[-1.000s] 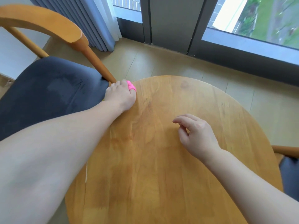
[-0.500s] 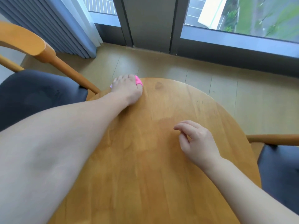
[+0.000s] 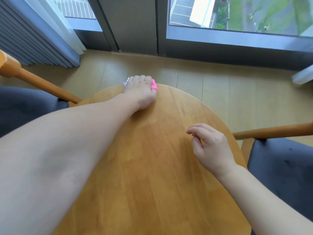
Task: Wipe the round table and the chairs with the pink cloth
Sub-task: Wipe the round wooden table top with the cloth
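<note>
Pink cloth (image 3: 154, 85), pale lilac edge at its left. Honey-orange table (image 3: 152, 167) with fine wood grain, small dark marks near far rim. Same orange wood on chair frames (image 3: 44, 85), dark navy seats (image 3: 284, 167). Light beige plank floor (image 3: 211, 92). Grey-blue pleated curtain (image 3: 33, 34). Dark grey window frame (image 3: 128, 24).

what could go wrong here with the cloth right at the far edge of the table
The left hand grips the pink cloth at the round table's far rim, so a further push could carry it off the edge. The long reach may also press weight onto the top. The right hand hovers, bracing nothing.
</note>
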`<action>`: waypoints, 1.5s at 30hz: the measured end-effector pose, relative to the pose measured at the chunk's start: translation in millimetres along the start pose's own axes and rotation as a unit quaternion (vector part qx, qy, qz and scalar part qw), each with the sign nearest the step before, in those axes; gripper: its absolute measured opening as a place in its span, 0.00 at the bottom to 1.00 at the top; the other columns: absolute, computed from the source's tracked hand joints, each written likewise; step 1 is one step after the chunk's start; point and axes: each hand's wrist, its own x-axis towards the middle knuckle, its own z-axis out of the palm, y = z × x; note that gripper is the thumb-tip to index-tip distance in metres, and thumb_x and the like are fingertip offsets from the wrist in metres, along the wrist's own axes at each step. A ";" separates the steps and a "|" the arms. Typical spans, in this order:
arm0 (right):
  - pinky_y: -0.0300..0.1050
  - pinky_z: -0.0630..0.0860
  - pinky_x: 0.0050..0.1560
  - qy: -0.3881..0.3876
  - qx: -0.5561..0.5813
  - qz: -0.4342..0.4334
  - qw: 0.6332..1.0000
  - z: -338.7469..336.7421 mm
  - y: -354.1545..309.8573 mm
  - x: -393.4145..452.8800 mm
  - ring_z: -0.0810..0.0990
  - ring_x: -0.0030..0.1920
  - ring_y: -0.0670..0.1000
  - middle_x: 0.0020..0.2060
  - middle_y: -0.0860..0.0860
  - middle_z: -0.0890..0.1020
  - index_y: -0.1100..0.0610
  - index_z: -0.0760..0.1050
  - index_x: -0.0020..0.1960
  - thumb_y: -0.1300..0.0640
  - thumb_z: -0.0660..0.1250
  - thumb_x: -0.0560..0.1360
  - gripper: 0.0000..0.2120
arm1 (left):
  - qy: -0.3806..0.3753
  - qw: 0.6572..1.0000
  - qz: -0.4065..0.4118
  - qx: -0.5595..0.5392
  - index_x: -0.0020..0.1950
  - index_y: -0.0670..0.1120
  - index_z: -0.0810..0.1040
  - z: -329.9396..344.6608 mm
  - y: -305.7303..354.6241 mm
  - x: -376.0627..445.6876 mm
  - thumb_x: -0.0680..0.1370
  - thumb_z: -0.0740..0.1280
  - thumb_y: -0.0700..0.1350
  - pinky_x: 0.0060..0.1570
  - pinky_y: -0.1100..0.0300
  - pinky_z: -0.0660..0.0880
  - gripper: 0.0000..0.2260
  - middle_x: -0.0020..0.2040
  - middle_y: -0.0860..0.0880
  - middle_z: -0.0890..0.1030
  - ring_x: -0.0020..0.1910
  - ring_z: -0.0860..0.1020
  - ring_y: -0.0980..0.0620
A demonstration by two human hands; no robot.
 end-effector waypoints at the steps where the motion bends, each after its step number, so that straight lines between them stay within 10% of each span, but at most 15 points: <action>1: 0.54 0.81 0.40 0.004 -0.001 0.000 1.000 -2.6 2.6 -2.1 0.83 0.43 0.56 0.43 0.54 0.84 0.64 0.82 0.44 0.76 0.66 0.67 0.12 | 0.004 1.000 0.010 0.002 0.61 0.42 0.71 0.6 6.2 0.2 0.81 0.50 0.49 0.63 0.50 0.61 0.17 0.60 0.41 0.74 0.61 0.69 0.41; 30: 0.52 0.81 0.44 0.126 -0.036 0.070 0.989 -77.2 69.0 -55.8 0.82 0.43 0.54 0.43 0.55 0.83 0.64 0.82 0.45 0.74 0.64 0.71 0.10 | -0.082 0.952 0.285 0.080 0.60 0.42 0.72 21.7 153.9 -20.8 0.80 0.49 0.51 0.67 0.51 0.54 0.19 0.57 0.43 0.74 0.59 0.68 0.43; 45: 0.41 0.77 0.48 0.157 -0.068 0.118 0.978 -108.2 76.7 -99.9 0.81 0.44 0.51 0.43 0.55 0.83 0.63 0.81 0.45 0.72 0.63 0.72 0.10 | -0.104 0.893 0.412 0.149 0.64 0.45 0.71 39.2 214.4 -79.6 0.66 0.45 0.78 0.71 0.48 0.54 0.45 0.60 0.47 0.74 0.63 0.67 0.45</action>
